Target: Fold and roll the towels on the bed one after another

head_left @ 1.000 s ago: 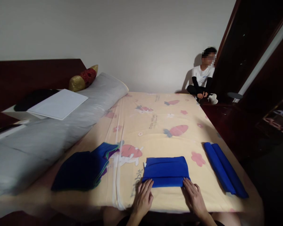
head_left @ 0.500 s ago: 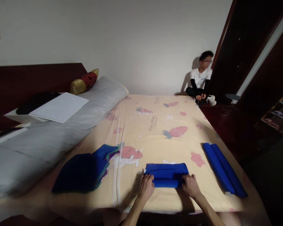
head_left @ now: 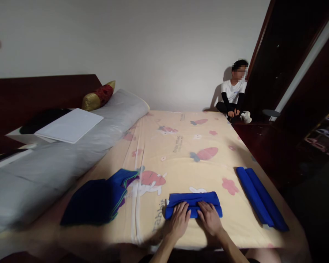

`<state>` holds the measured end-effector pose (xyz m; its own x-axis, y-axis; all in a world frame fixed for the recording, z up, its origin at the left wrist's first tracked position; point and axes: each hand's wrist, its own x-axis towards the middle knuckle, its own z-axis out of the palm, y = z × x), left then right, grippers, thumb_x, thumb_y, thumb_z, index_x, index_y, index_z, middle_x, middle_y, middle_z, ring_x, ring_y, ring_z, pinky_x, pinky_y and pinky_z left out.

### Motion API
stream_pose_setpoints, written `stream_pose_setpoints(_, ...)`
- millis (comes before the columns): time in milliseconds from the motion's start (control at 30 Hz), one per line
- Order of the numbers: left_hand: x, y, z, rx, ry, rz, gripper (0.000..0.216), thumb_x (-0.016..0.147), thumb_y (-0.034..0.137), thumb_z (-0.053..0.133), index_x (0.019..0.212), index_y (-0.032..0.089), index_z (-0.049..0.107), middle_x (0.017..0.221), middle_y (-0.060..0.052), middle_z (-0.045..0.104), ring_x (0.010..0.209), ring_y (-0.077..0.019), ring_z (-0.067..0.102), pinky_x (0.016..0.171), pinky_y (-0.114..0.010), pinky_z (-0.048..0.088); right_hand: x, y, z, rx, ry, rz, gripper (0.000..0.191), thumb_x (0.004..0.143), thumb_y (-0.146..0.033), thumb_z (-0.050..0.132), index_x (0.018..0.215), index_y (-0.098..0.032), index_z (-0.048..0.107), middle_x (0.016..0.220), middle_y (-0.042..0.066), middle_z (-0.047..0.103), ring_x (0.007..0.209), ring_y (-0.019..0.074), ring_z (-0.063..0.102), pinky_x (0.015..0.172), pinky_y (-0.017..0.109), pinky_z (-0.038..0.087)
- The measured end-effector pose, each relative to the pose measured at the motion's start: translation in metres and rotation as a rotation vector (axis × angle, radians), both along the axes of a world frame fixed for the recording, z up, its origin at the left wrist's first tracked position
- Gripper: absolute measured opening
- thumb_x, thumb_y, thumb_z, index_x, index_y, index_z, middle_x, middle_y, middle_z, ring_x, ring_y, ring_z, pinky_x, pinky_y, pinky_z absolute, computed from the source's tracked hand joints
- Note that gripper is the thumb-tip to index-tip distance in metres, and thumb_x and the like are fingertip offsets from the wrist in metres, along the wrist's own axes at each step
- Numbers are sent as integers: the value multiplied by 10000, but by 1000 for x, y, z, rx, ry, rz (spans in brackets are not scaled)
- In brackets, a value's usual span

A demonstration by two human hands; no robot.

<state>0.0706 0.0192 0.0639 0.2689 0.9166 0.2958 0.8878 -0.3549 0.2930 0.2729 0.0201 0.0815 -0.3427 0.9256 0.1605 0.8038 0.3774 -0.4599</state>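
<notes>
Blue cloth [head_left: 193, 199], near edge rolled, far part apparently flat; long side left to right on patterned bedsheet [head_left: 178, 171].

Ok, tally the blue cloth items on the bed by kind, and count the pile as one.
Blue cloth rolls lying side by side: 2
Partly rolled blue cloth: 1
Pile of green-edged blue cloths: 1
Total: 4

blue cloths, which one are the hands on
The partly rolled cloth under left hand and right hand; the two rolls at right and pile at left lie untouched.
</notes>
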Motion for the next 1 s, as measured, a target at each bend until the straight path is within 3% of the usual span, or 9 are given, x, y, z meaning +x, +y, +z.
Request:
stream_pose_setpoints(167,-62,-5,-5,125,12,127,351,980,313,371,1190,241,642,1178,-52,696,1115,-198,614,1005,-385,442,53,-3,-20,118,-54,-168,427,1008,-394,334,1315,-222,575,1338,78,604,1277,234,517,1053,428,367)
stream_pose_setpoints(267,-78,-9,-7,133,17,249,334,970,309,390,1125,245,678,1144,-59,704,1113,-216,607,986,-383,430,67,-6,-26,106,-26,-227,413,1013,-375,306,1240,-237,622,1286,67,643,1259,236,524,1019,437,374)
stream_pose_setpoints(400,-74,1,1,95,9,330,327,953,282,401,1089,243,696,1127,-66,705,1091,-229,606,968,-388,422,70,2,-25,90,43,-289,437,1013,-387,267,1090,-235,670,1204,83,670,1170,234,561,973,422,387)
stream_pose_setpoints(633,-55,51,9,-55,23,425,350,922,233,437,1217,202,623,1231,-108,642,1158,-254,559,957,-404,410,63,47,-23,-5,-41,-533,412,974,-371,286,1166,-207,611,1129,122,671,1028,250,610,834,380,436)
stream_pose_setpoints(833,-53,68,13,-52,0,385,189,832,145,526,928,221,670,995,-41,679,1011,-211,601,870,-346,418,62,73,-21,-43,-79,-525,233,868,-247,482,1032,-215,644,968,78,707,947,226,652,731,306,416)
stream_pose_setpoints(1000,-59,72,15,-7,-31,368,190,847,113,494,814,220,647,883,-13,666,880,-167,627,802,-292,444,62,77,-18,3,-73,-512,218,884,-213,441,930,-209,655,909,62,701,903,195,654,707,275,410)
